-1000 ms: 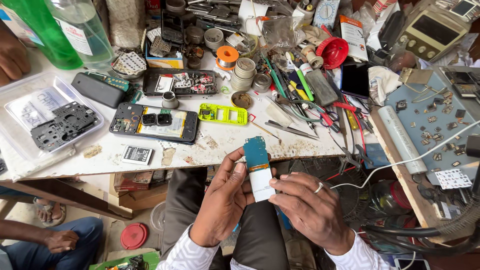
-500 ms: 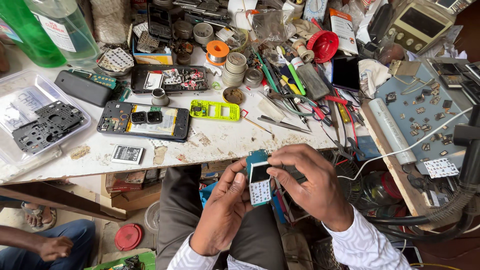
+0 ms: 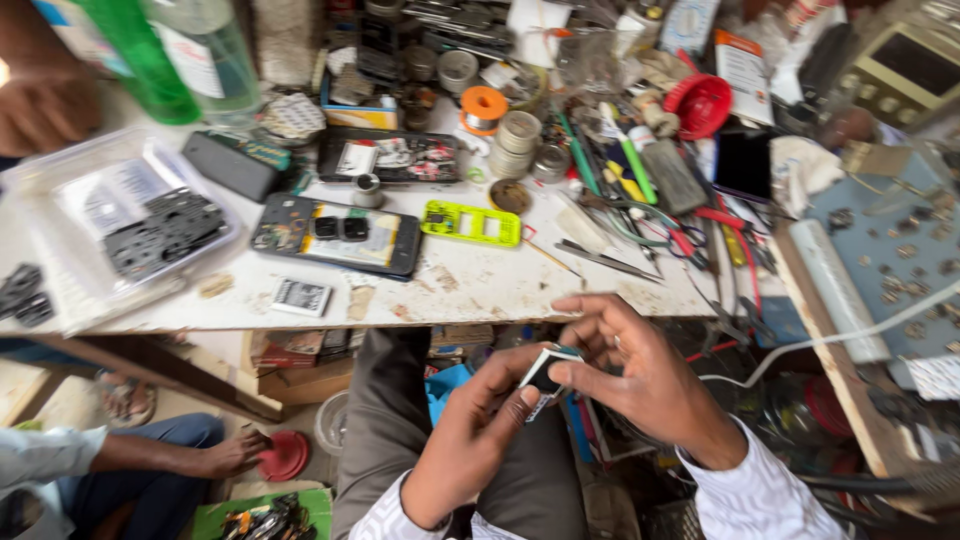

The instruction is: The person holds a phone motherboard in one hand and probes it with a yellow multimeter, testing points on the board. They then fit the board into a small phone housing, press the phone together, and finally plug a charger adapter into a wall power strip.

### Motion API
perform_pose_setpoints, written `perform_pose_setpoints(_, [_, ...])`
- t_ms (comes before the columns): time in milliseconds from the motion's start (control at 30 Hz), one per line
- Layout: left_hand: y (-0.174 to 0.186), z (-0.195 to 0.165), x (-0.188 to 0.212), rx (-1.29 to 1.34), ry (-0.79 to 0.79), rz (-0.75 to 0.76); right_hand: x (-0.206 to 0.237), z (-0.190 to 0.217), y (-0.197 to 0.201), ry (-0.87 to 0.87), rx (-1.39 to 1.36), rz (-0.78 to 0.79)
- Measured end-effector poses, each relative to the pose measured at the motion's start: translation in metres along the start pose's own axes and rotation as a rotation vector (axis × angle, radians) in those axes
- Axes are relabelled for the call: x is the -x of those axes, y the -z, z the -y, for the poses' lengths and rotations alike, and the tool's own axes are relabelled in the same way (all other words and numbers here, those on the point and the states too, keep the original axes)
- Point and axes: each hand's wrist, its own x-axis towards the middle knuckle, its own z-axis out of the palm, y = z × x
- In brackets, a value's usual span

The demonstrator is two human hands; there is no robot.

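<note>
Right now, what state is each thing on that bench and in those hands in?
Small phone: held in both hands over the lap, below the bench edge.
Left hand: grips the phone from below.
Right hand: fingers pinch its top end.
Opened phone: lies flat, back off, insides showing.
Yellow frame: lies flat, bare.
Solder spool: upright.
Red dish: tipped on its side.
Green bottle: standing.

Worn white workbench [image 3: 480, 285], opened phone [image 3: 335, 233], yellow-green phone frame [image 3: 471, 223], clear plastic tray [image 3: 60, 190], orange solder spool [image 3: 484, 106], tweezers [image 3: 605, 258]
</note>
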Motion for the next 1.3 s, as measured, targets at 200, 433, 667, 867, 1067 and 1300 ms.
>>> perform_pose_setpoints(200, [0.001, -0.019, 0.017, -0.360, -0.373, -0.212, 0.025, 0.000, -0.025, 0.569, 0.469, -0.396])
perform_pose_setpoints(433, [0.009, 0.013, 0.043, 1.053, 0.198, 0.097, 0.013, -0.017, -0.067, 1.200, 0.589, -0.416])
perform_pose_setpoints(667, [0.036, 0.030, 0.067, 1.077, 0.103, -0.062, -0.005, -0.030, -0.106, 1.191, 0.438, -0.246])
perform_pose_setpoints(867, [0.065, 0.017, 0.086, 1.163, -0.021, -0.189, -0.035, -0.016, -0.126, 1.331, 0.410, -0.036])
perform_pose_setpoints(1067, [0.121, 0.006, 0.098, 0.866, -0.093, -0.351, -0.080, 0.038, -0.161, 1.057, 0.614, -0.138])
perform_pose_setpoints(1300, [0.158, 0.008, 0.104, 0.796, -0.196, -0.324, -0.120, 0.076, -0.206, 1.064, 0.836, -0.127])
